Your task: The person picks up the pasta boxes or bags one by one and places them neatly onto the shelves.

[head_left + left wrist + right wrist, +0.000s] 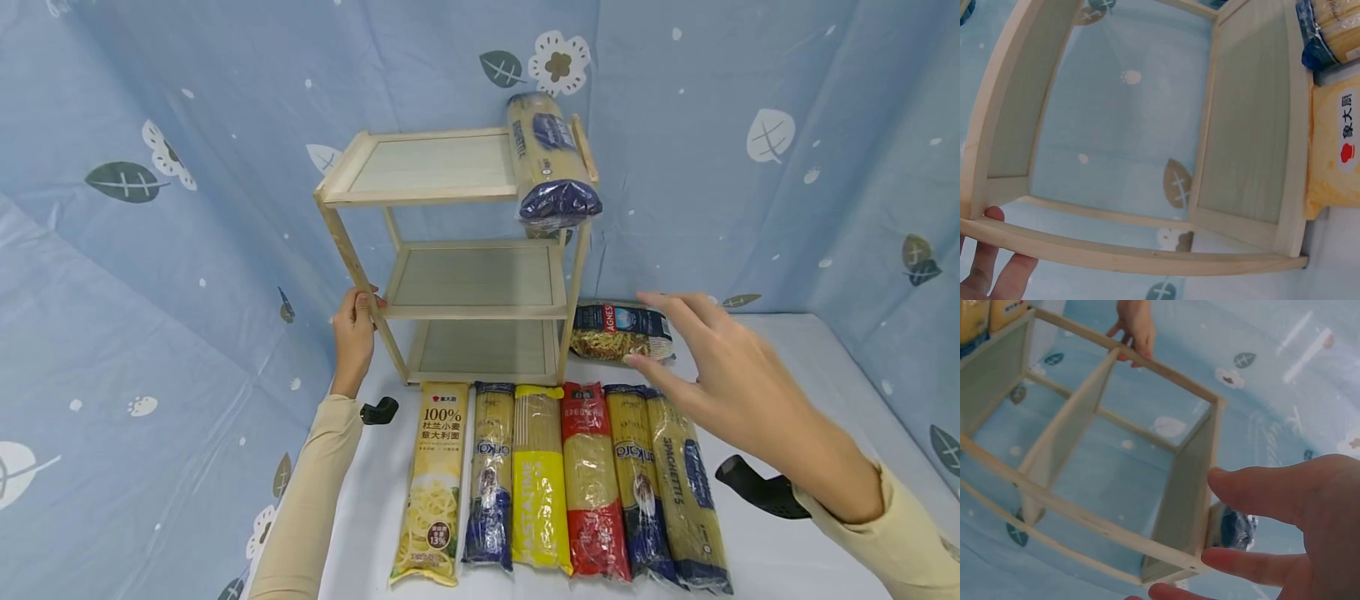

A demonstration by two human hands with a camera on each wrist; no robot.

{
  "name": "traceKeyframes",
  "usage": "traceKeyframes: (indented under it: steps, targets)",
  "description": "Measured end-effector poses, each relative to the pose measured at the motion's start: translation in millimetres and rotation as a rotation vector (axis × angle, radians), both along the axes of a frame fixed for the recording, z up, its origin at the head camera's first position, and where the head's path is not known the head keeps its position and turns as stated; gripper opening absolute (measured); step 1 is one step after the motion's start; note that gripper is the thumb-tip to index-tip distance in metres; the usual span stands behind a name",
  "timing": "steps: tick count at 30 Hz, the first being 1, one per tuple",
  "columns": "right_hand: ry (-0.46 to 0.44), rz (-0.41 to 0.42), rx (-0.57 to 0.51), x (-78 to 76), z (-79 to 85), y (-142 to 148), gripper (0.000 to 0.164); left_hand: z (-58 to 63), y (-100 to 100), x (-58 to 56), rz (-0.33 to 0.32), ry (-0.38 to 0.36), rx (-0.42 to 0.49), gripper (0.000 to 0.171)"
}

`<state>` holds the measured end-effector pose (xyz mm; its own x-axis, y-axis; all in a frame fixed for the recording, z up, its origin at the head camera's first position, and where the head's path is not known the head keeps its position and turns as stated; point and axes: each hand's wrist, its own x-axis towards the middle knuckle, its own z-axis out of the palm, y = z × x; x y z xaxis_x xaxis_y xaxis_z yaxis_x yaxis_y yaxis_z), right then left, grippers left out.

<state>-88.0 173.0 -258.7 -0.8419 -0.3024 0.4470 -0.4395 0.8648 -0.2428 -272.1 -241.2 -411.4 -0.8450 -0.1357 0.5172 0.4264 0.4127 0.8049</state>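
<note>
A three-tier wooden shelf rack (442, 165) stands at the back of the white table. My left hand (354, 329) grips its left post at the middle tier; in the left wrist view some fingers show behind the wooden bar. Across the right end of the top tier lies a spaghetti pack (551, 150) with a dark blue end. To the right of the rack my right hand (738, 375) hangs in the air, fingers and thumb spread apart, holding nothing. An Agnesi pasta pack (611, 329) lies behind its fingertips, beside the rack's foot.
Several long pasta packs lie in a row before the rack: a cream-yellow one (435, 475), an Ankara one (491, 475), a Pastatime one (540, 483), a red one (595, 475), and others further right. Blue patterned cloth (712, 167) hangs behind and at the sides.
</note>
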Motion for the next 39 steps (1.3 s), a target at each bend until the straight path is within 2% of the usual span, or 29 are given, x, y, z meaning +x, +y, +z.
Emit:
traceKeyframes:
  steps: [7,14,16,18,23,35,39]
  targets:
    - [0.024,0.033,-0.010,6.5,-18.3,9,0.063,-0.9,-1,0.8,0.011,0.002,0.001,0.037]
    - [-0.008,0.005,-0.008,19.0,-38.5,22,0.063,3.7,5,-3.5,-0.015,-0.001,0.000,0.036]
    - [-0.010,0.004,-0.007,21.2,-44.3,25,0.064,6.1,6,-2.4,-0.031,0.008,0.015,0.034]
    - [-0.020,0.003,-0.004,22.8,-50.0,27,0.064,12.5,9,3.9,-0.039,0.011,0.026,0.033]
    - [-0.096,-0.028,0.003,26.9,-67.0,33,0.063,26.7,14,20.8,-0.032,-0.002,0.025,0.034]
    - [-0.286,-0.131,0.000,45.1,-116.0,48,0.067,28.7,14,23.9,-0.038,0.012,0.017,0.032]
    - [-0.322,-0.169,0.004,52.6,-131.7,50,0.068,28.0,14,23.8,-0.030,0.016,0.011,0.032]
